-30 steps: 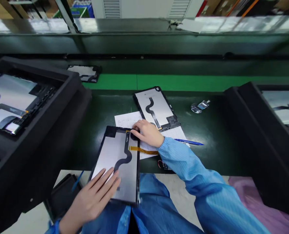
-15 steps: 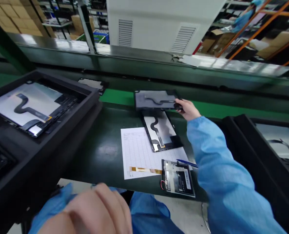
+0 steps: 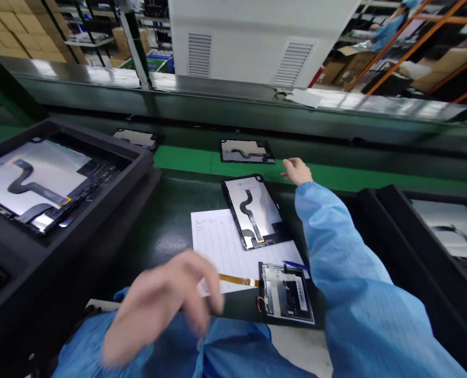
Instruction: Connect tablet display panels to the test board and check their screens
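My right hand (image 3: 297, 171) is stretched out over the edge of the green belt, fingers apart, holding nothing. Just left of it a tablet panel (image 3: 246, 151) lies flat on the green conveyor belt (image 3: 186, 159). Another tablet panel (image 3: 253, 211) with a black flex cable lies on the dark bench (image 3: 166, 231), partly on a paper form (image 3: 222, 247). My left hand (image 3: 160, 304) hovers blurred near the front edge with loose fingers, nothing in it. Below the form lie a small circuit board (image 3: 285, 292) and a yellow flex strip (image 3: 237, 280).
A black tray (image 3: 111, 173) with a panel inside stands at the left. Another black tray (image 3: 391, 226) stands at the right. A third panel (image 3: 135, 138) lies further left on the belt. A blue pen (image 3: 294, 265) lies by the board.
My right hand has set the panel it carried down on the belt and let go. My left hand has risen slightly and the view has shifted a little.
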The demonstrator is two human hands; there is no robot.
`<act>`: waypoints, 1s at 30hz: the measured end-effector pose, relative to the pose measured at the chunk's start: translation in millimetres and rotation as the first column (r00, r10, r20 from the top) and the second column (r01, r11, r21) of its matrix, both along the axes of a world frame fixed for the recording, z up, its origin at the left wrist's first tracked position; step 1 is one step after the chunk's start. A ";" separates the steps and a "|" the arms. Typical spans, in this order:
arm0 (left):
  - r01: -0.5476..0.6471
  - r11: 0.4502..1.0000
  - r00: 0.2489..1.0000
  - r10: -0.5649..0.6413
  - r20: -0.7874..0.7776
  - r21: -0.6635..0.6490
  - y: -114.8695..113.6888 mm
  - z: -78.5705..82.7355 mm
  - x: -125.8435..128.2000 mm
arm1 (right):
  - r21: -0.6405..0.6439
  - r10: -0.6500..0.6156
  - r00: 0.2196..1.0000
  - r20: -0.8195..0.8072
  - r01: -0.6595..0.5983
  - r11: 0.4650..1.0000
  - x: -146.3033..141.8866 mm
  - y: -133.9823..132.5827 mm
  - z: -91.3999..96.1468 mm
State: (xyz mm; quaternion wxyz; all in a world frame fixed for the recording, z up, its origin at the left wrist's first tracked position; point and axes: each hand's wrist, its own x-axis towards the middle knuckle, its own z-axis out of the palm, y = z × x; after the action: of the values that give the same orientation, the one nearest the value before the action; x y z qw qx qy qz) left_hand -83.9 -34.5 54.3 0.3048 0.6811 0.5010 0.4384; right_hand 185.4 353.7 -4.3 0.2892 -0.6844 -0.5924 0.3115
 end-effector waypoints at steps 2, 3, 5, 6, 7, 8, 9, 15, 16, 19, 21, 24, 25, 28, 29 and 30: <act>0.125 0.974 0.892 -0.026 0.452 -0.190 35.8 -13.0 19.0 | -0.038 0.121 0.992 0.041 -0.119 0.992 17.1 -39.6 -6.5; 0.218 0.933 0.811 -0.010 0.585 -0.285 52.0 -23.7 28.7 | -0.061 0.176 0.982 0.063 -0.172 0.983 24.2 -60.6 -10.4; 0.280 0.851 0.722 0.118 0.682 -0.444 78.2 -48.2 46.1 | -0.085 0.244 0.962 0.125 -0.235 0.968 34.6 -99.4 -18.4; 0.265 0.810 0.702 0.210 0.680 -0.524 87.5 -59.5 53.3 | -0.086 0.260 0.952 0.160 -0.249 0.965 37.8 -115.6 -21.7; 0.231 0.767 0.679 0.314 0.663 -0.599 94.4 -68.8 59.4 | -0.085 0.270 0.943 0.193 -0.258 0.962 39.6 -129.1 -24.3; 0.198 0.725 0.652 0.404 0.641 -0.659 99.1 -75.4 64.5 | -0.084 0.277 0.935 0.221 -0.265 0.961 40.1 -139.9 -26.0; 0.170 0.693 0.622 0.476 0.622 -0.700 102.0 -79.3 68.4 | -0.085 0.284 0.928 0.242 -0.271 0.959 39.5 -148.3 -26.9; 0.064 0.629 0.564 0.618 0.548 -0.775 97.5 -69.6 63.8 | -0.103 0.366 0.887 0.280 -0.352 0.930 23.2 -177.5 -26.7; 0.050 0.614 0.563 0.634 0.530 -0.787 94.2 -67.3 58.9 | -0.101 0.384 0.881 0.276 -0.371 0.923 19.5 -181.9 -27.3; 0.007 0.601 0.571 0.654 0.496 -0.800 78.1 -63.3 40.1 | -0.088 0.451 0.858 0.247 -0.444 0.892 5.4 -196.8 -31.7; -0.035 0.627 0.585 0.644 0.492 -0.778 61.6 -62.8 25.7 | -0.078 0.508 0.833 0.217 -0.504 0.860 -6.8 -210.1 -35.5; -0.151 0.652 0.604 0.656 0.453 -0.743 29.1 -64.5 3.8 | -0.066 0.602 0.781 0.163 -0.601 0.797 -24.8 -236.7 -37.4; -0.189 0.647 0.609 0.667 0.429 -0.739 17.1 -65.3 -2.9 | -0.065 0.631 0.762 0.144 -0.629 0.775 -28.9 -246.9 -36.1; -0.226 0.622 0.622 0.684 0.380 -0.750 -16.4 -66.9 -18.8 | -0.061 0.712 0.694 0.107 -0.710 0.702 -30.0 -275.8 -27.7; -0.213 0.616 0.629 0.680 0.376 -0.758 -24.8 -67.0 -22.2 | -0.063 0.729 0.675 0.116 -0.727 0.683 -26.5 -283.9 -24.3; -0.201 0.613 0.636 0.675 0.374 -0.764 -30.8 -67.0 -24.6 | -0.069 0.737 0.660 0.143 -0.737 0.673 -21.8 -290.8 -21.4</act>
State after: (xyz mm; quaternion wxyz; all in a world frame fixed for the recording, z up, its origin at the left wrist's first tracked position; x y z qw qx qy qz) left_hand -108.5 -65.3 -12.7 0.5470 0.1807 0.6485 0.4976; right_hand 163.7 62.9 -25.8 0.0884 -0.4096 -0.8387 0.3478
